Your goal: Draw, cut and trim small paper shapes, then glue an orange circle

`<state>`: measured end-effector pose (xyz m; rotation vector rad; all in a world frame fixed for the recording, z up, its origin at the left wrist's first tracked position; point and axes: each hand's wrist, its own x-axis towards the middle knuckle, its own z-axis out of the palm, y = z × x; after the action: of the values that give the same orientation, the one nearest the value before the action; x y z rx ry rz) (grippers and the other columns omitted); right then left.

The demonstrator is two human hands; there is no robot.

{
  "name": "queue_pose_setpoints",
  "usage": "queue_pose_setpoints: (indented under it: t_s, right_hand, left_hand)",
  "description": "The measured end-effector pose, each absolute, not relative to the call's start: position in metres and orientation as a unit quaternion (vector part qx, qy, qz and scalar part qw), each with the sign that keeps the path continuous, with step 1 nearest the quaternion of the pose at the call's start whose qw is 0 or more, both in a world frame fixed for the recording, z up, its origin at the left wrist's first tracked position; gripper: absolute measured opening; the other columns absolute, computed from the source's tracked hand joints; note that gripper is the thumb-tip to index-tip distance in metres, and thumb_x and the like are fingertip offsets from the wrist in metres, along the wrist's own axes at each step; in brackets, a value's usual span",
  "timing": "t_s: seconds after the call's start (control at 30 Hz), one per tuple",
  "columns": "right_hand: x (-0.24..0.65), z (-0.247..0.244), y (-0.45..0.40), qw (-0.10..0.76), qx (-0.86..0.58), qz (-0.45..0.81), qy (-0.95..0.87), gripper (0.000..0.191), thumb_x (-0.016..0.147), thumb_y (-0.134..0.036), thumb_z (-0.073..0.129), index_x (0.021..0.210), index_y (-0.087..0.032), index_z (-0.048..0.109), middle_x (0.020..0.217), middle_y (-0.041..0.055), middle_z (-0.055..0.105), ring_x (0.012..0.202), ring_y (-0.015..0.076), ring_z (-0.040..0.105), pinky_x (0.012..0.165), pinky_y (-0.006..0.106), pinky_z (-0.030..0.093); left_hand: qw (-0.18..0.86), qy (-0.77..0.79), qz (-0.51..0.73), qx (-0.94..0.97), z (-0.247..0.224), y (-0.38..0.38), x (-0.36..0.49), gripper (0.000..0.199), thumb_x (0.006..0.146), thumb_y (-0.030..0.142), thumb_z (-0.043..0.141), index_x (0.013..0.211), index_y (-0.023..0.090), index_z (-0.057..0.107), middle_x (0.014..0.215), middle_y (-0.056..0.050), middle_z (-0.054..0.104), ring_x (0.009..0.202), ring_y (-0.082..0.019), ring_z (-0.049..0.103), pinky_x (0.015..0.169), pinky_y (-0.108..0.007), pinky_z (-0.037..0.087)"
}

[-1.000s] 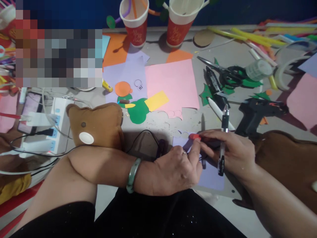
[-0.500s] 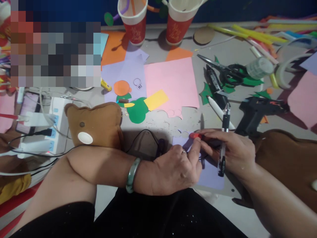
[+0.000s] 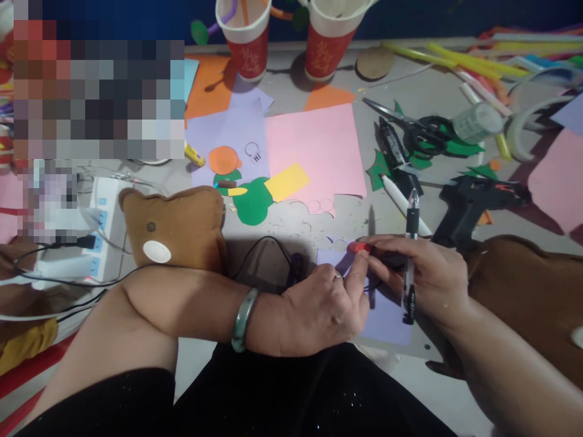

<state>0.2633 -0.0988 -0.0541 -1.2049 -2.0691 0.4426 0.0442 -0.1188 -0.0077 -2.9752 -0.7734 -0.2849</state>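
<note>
My right hand (image 3: 421, 270) has a small red piece (image 3: 359, 247) between its fingertips, over the top edge of a purple sheet (image 3: 389, 325). A black and clear pen (image 3: 411, 261) is tucked upright between the fingers of the same hand. Close beside it, my left hand (image 3: 330, 306) is curled, its index fingertip touching the lower side of the red piece; what its other fingers hold, if anything, is hidden. Small paper scraps lie just beyond the hands, near a pink sheet (image 3: 316, 145) and a yellow piece (image 3: 286, 182).
Scissors (image 3: 426, 135), a marker (image 3: 392, 145) and a black glue gun (image 3: 469, 203) lie at the right. Two red cups (image 3: 248, 51) stand at the back. A brown bear cushion (image 3: 186, 227) and a power strip (image 3: 107, 224) with cables are at the left.
Both hands have stayed almost in place on the red piece. The pen in my right hand has tilted very slightly.
</note>
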Motion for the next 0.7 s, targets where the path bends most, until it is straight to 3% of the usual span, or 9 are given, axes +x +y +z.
queue_pose_setpoints:
  t_s: [0.5, 0.7]
  right_hand:
    - [0.2621, -0.0529, -0.0962, 0.345, -0.456, 0.180, -0.800, 0.018, 0.095, -0.021, 0.077, 0.106, -0.034, 0.070, 0.098, -0.0004, 0.086, 0.074, 0.0214, 0.082, 0.064, 0.035, 0.069]
    - [0.2672, -0.0557, -0.0947, 0.352, -0.438, 0.176, -0.808, 0.027, 0.088, -0.014, 0.074, 0.110, -0.028, 0.070, 0.090, 0.0008, 0.083, 0.062, 0.0170, 0.075, 0.056, 0.029, 0.061]
  left_hand:
    - [-0.013, -0.218, -0.027, -0.976, -0.0105, -0.1166, 0.0495, 0.026, 0.100, 0.006, 0.048, 0.088, 0.005, 0.071, 0.140, -0.038, 0.064, 0.063, -0.014, 0.070, 0.058, -0.029, 0.047]
    - [0.002, -0.220, -0.028, -0.975, -0.0151, -0.1160, 0.0471, 0.031, 0.097, 0.001, 0.045, 0.102, 0.002, 0.075, 0.140, -0.036, 0.065, 0.070, -0.017, 0.076, 0.057, -0.028, 0.051]
